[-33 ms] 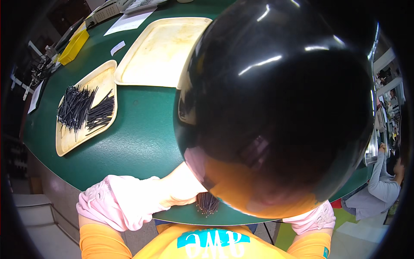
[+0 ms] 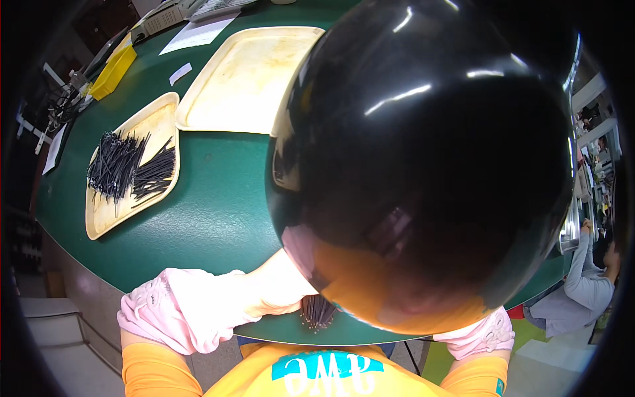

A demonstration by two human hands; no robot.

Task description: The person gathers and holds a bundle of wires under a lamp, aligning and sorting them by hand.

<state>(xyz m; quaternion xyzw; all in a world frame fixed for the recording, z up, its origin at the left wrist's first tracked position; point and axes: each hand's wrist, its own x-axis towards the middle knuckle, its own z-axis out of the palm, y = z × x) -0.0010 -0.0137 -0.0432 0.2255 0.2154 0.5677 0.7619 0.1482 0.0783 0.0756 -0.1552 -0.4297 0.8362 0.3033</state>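
A large, glossy black dome (image 2: 430, 165) covers the right half of the view and hides most of the work. The wrist and heel of my left hand (image 2: 281, 283) show at its lower left edge; the fingers are behind the dome. Beside that hand, near the table's front edge, a bundle of thin black wire-like pieces (image 2: 319, 311) with small light tips sticks out. My right hand is hidden completely; only its pink sleeve cover (image 2: 481, 334) comes out below the dome. Another pink sleeve cover (image 2: 178, 311) is on my left forearm.
On the green table (image 2: 218, 198), a cream tray (image 2: 99, 221) at left holds many thin black pieces (image 2: 119, 165). A larger cream tray (image 2: 245, 79) lies behind it. Farther back are a yellow bin (image 2: 114, 73) and white paper (image 2: 198, 34). Another person (image 2: 575, 291) is at far right.
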